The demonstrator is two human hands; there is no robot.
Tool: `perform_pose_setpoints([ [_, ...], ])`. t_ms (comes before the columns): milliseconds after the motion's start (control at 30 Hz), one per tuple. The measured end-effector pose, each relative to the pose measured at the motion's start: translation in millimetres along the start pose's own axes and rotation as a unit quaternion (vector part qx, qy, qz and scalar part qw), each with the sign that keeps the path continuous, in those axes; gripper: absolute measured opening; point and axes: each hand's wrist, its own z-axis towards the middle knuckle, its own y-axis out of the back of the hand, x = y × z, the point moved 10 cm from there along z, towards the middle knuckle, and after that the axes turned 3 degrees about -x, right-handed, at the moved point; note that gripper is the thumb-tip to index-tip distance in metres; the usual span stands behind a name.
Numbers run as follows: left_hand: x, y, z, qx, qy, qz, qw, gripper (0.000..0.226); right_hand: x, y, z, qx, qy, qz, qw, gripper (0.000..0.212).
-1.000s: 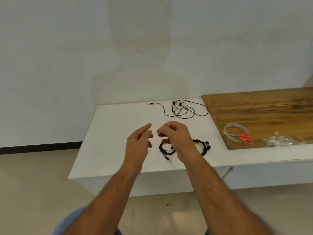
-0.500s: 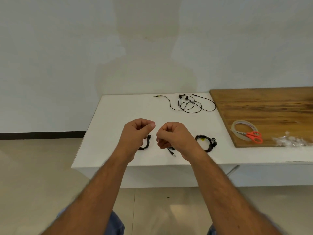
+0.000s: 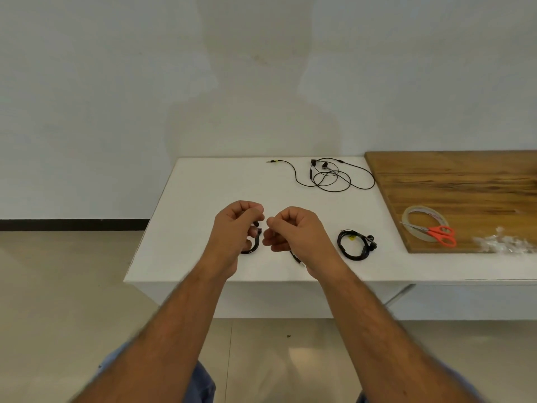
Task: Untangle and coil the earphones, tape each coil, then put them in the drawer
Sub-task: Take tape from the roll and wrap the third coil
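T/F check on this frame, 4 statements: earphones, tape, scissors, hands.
1. A loose, uncoiled earphone lies at the far side of the white table. True.
2. The scissors have blue handles. False: the handles are orange-red.
3. A coiled earphone lies on the table to the right of the right hand. True.
4. The tape roll sits on the white table. False: it sits on the wooden board, under the scissors.

I face a plain pale wall [image 3: 116, 82] with a dark baseboard [image 3: 72, 224], beige glossy floor tiles [image 3: 58, 301], and a white table [image 3: 203, 184].
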Motion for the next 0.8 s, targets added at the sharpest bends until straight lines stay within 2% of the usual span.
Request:
perform_pose_setpoints([
  [133, -4, 19, 13, -0.016, -0.034, 0.092, 0.995, 0.014, -3, -1, 2, -0.005, -0.009, -0.008, 1.000, 0.015],
  [233, -1, 51, 32, -0.074, -0.042, 0.134, 0.987, 0.013, -11, 4, 6, -0.015, -0.021, -0.028, 0.999, 0.013],
  [300, 9, 69, 44, -0.108, -0.048, 0.246, 0.962, 0.012, -16, 11, 9, -0.027, -0.019, -0.077, 0.996, 0.014],
  [367, 23, 74, 55, -0.118, -0.039, 0.394, 0.911, 0.016, -17, 18, 12, -0.037, -0.001, -0.163, 0.986, 0.016],
  [433, 39, 71, 64, -0.110, -0.029, 0.473, 0.873, 0.026, -16, 21, 13, -0.036, 0.017, -0.243, 0.969, 0.015],
  [567, 52, 51, 79, -0.068, -0.041, 0.539, 0.838, 0.047, -14, 28, 14, -0.041, 0.030, -0.295, 0.954, 0.011],
  [633, 52, 38, 83, -0.045, -0.053, 0.556, 0.828, 0.044, -14, 29, 15, -0.037, 0.032, -0.295, 0.954, 0.010],
  [800, 53, 17, 84, -0.006, -0.085, 0.610, 0.787, 0.021, -16, 27, 18, -0.024, 0.037, -0.295, 0.955, 0.012],
])
